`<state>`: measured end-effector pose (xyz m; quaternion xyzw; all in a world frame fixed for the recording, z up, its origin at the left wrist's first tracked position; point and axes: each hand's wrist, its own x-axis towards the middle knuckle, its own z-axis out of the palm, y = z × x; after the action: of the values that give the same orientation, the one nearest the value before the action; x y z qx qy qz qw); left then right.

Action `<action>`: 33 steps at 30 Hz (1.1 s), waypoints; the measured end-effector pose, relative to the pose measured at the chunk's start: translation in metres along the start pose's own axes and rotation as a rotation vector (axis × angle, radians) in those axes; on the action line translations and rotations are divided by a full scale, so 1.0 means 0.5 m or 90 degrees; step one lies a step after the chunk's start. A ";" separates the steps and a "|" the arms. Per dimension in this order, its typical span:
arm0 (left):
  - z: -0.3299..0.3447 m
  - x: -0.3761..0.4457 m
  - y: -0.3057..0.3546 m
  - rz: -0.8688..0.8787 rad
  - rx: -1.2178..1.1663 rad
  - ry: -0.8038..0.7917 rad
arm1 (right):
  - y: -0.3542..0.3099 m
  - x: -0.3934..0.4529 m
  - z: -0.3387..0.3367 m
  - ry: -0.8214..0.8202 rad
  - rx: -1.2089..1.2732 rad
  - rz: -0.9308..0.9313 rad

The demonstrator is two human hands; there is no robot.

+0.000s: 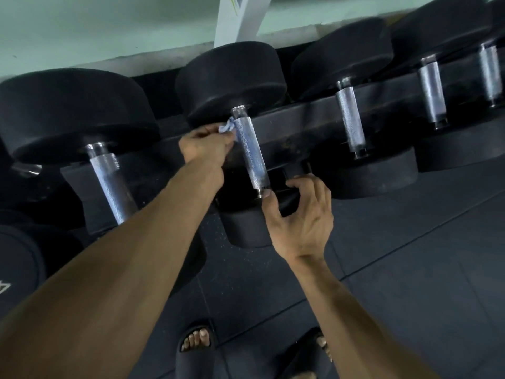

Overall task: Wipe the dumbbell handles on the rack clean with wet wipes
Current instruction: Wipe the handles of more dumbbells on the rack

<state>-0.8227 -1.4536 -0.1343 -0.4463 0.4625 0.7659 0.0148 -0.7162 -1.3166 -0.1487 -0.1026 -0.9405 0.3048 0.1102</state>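
Pinching a crumpled blue wipe [226, 127] against the top of the centre-frame handle [250, 154], the left hand [205, 144] should drag it down the full grip, while the right hand [300, 214], fingers loosely apart, steadies the weight [246, 228] below.

1. We take this for a gym's free-weights corner: a row of black round-headed dumbbells [232, 86] with knurled steel handles [251, 157] runs across the upper half of the frame.
2. They sit on a dark, sloping rack [300, 124].
3. Dark speckled rubber floor tiles [410, 255] fill the lower right.
4. A pale green wall [109, 28] stands behind, upper left.
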 end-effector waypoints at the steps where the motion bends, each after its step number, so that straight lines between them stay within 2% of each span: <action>1: -0.003 0.000 -0.004 0.006 0.021 -0.005 | 0.000 0.000 0.000 -0.001 0.001 0.000; 5: -0.058 -0.042 -0.053 -0.018 0.186 -0.072 | -0.002 -0.001 -0.001 0.001 0.001 -0.003; 7: -0.046 -0.033 -0.041 0.002 0.156 -0.054 | -0.001 -0.002 -0.001 0.000 0.002 0.002; 10: 0.009 0.010 0.005 0.031 -0.034 0.026 | -0.001 -0.001 0.000 -0.005 0.005 0.008; 11: 0.019 0.014 0.010 0.037 -0.057 0.031 | -0.001 0.000 0.001 -0.001 0.005 0.004; 13: 0.002 -0.001 -0.012 0.029 0.038 0.013 | 0.000 0.000 0.000 0.010 0.007 -0.003; 16: -0.051 -0.046 -0.054 -0.007 0.176 -0.066 | -0.001 0.000 -0.001 0.010 0.004 -0.010; 17: -0.050 -0.045 -0.053 0.001 0.167 -0.072 | -0.001 0.000 -0.001 0.009 0.002 -0.010; 20: -0.001 0.005 -0.010 0.038 0.061 0.021 | 0.001 0.000 -0.001 0.006 0.006 -0.008; 22: 0.016 0.022 0.008 0.050 0.032 0.030 | 0.002 0.001 0.002 0.003 0.006 -0.004; 26: -0.040 -0.030 -0.033 0.039 0.218 -0.074 | 0.002 0.001 0.000 0.008 0.003 -0.013; 28: -0.054 -0.046 -0.045 0.039 0.243 -0.111 | 0.001 0.001 -0.002 0.009 0.004 -0.016; 30: -0.033 -0.027 -0.032 0.063 0.230 -0.052 | 0.002 0.001 -0.001 0.006 0.004 -0.010; 33: 0.009 0.010 0.004 0.088 0.108 0.038 | 0.002 0.001 0.000 0.002 0.016 -0.004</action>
<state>-0.8295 -1.4535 -0.1359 -0.4332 0.5556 0.7095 -0.0138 -0.7166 -1.3158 -0.1491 -0.0988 -0.9367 0.3159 0.1141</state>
